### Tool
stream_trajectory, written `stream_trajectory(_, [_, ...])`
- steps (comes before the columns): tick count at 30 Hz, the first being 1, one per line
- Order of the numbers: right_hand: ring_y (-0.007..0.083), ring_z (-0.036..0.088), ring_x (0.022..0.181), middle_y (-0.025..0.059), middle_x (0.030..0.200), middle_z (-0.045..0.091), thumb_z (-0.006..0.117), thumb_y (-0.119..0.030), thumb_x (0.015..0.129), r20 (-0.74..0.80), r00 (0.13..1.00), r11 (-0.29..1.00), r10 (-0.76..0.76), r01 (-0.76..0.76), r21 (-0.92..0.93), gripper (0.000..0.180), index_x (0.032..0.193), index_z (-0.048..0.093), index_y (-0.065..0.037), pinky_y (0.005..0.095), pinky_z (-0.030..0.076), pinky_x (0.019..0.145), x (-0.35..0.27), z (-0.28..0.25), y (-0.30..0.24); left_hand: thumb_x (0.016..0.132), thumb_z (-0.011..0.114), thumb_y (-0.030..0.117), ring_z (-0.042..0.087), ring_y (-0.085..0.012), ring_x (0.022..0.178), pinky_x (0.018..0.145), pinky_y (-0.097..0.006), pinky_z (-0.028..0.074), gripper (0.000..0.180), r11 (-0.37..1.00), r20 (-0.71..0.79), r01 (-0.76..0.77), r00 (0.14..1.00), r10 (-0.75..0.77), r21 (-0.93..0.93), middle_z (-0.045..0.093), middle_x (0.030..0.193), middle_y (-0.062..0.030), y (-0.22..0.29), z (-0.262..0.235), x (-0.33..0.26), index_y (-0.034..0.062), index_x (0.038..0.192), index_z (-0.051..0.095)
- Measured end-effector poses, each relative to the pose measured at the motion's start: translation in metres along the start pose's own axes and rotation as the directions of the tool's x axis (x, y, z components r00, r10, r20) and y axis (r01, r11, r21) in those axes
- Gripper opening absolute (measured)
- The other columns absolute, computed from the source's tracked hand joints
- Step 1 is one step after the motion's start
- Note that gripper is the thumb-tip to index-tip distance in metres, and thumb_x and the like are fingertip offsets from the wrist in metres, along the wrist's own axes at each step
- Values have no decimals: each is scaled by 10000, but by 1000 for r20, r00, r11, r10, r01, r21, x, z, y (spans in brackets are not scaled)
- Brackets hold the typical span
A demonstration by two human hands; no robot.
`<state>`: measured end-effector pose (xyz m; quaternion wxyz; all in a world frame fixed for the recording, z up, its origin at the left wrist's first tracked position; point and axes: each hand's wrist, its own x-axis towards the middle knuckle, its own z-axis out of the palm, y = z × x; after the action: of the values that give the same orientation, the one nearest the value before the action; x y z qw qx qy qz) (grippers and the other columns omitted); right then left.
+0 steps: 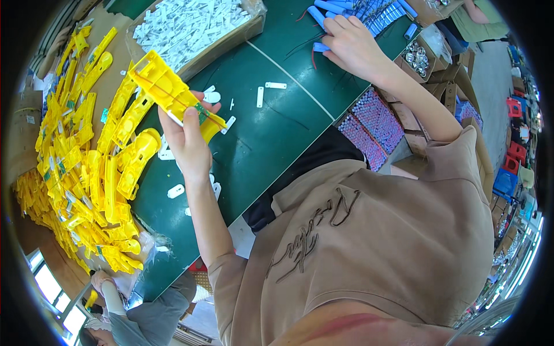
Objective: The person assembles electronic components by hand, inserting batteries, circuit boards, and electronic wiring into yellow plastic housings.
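My left hand (pixel 193 145) is closed round a yellow plastic housing (pixel 158 81), raised above the green table. Inside this open shell run thin red wires, and a small green circuit board (pixel 201 113) sits near my thumb. Farther right, my right hand (pixel 353 49) reaches to the blue cylindrical battery cells. Its fingers are bent over a blue battery cell (pixel 321 47) with red and black leads; the fingertips are partly hidden. Several more wired blue cells (pixel 381 17) lie just beyond that hand. Small white plastic plates (pixel 276 85) are scattered on the table between my hands.
A large heap of yellow housings (pixel 86 190) covers the left side. At the back stands a cardboard box (pixel 222 46) full of white plastic parts. Boxes of pinkish-purple cylinders (pixel 372 124) stand below the table's right edge. Another person (pixel 153 314) is at the lower left.
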<state>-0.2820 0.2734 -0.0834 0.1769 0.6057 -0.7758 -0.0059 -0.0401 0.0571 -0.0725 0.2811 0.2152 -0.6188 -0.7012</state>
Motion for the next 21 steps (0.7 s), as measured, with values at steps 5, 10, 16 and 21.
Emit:
stream_trajectory(5, [170, 526, 714, 14, 760, 537, 587, -145, 748, -104, 968, 958, -230, 244, 153, 335, 1079, 633, -115, 298, 412, 677, 11, 14, -41, 910, 372, 26, 563, -172, 846, 804, -434, 535, 321, 999, 15, -51, 999, 51, 6, 536, 1031, -133, -4, 1, 2, 29, 1231, 370])
stream_trajectory(10, [273, 563, 608, 96, 712, 591, 583, -175, 814, -17, 995, 861, -101, 96, 499, 335, 1136, 582, -84, 371, 438, 570, 21, 21, -49, 896, 388, 6, 571, -166, 827, 755, -377, 546, 347, 997, 54, -70, 996, 68, 39, 547, 1016, -126, -8, -4, 3, 33, 1240, 353])
stream_trajectory(16, [262, 567, 558, 96, 607, 558, 556, -185, 871, 143, 962, 710, 231, -267, 651, 237, 1057, 579, -40, 352, 431, 527, 32, 18, -67, 900, 402, -2, 575, -157, 814, 701, -339, 556, 440, 998, 130, -49, 990, 55, -44, 550, 1025, -137, -9, -2, 3, 56, 1311, 257])
stream_trajectory(21, [137, 592, 611, 57, 756, 601, 575, -128, 876, 103, 960, 555, 260, -235, 798, 282, 1153, 569, -74, 264, 486, 612, 34, 12, -61, 906, 394, -5, 572, -153, 817, 718, -333, 553, 469, 995, 180, 0, 984, 18, -101, 541, 1038, -127, -4, -4, 2, 62, 1340, 226])
